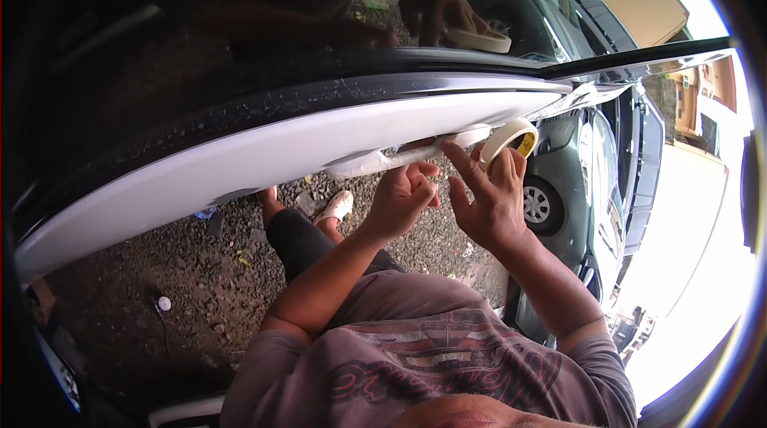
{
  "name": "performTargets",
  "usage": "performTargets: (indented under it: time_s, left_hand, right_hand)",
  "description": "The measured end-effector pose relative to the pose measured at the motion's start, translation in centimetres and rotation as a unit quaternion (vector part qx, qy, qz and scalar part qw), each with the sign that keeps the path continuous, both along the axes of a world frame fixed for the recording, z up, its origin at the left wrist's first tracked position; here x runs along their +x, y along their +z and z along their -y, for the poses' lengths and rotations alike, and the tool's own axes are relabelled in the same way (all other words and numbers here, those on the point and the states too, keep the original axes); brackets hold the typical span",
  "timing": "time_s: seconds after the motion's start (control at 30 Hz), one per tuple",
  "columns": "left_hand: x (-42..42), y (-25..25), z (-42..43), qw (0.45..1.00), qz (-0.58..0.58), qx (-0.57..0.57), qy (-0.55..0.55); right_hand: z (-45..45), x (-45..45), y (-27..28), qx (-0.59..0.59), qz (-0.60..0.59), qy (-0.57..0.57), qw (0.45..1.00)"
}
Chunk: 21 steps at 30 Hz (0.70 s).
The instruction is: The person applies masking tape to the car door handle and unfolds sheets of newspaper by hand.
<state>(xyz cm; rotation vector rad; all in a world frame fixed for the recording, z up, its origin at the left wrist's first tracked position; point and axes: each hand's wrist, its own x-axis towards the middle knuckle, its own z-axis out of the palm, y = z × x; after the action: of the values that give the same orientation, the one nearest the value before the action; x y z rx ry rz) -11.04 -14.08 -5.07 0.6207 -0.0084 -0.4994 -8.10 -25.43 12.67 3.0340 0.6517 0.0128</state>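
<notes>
T-shirt, faded brown-grey (431,324): nearest the lens, head view; dark chest print with large script, creased, not securely legible.

Door panel, white (240,152): dark window glass (264,21) along its upper edge, mirroring a hand and a roll.

Handle, partly covered in pale tape (407,158): at the panel's lower visible edge, toward the right-hand end; long axis along that edge, slanting up to the right. Lies just ahead of both hands.

Right hand (495,196): index finger extended, its tip at the handle's right part, apparently touching, so the nearer hand; other fingers hooked about a tape roll (499,137).

Tape roll: off-white ring, tilted, just beside the handle's right end; yellow label (528,143) inside the core, wording too small to read.

Left hand (403,200): fingers curled narrow, thumb close to them, just below the handle's middle; whether it pinches tape, cannot tell.
</notes>
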Motion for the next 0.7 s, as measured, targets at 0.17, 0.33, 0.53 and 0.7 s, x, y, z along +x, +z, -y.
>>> performTargets:
  time_s: [0.17,0.33,0.53,0.7]
  left_hand:
    - [-0.1,-1.1,0.1,0.999,0.002,0.032,-0.001]
    - [-0.2,1.5,-1.0,0.999,-0.048,-0.015,0.019]
    - [-0.3,2.1,-1.4,0.975,-0.163,-0.148,0.010]
    - [0.5,1.9,-1.2,0.990,-0.094,-0.106,0.024]
  right_hand:
    - [-0.2,0.6,-0.2,-0.001,0.006,0.001,1.000]
    - [0.0,0.1,-0.3,0.022,0.012,-0.008,1.000]
    - [1.2,-0.8,-1.3,0.014,0.007,-0.021,1.000]
    - [0.9,-0.9,-0.9,0.026,0.000,-0.037,0.999]
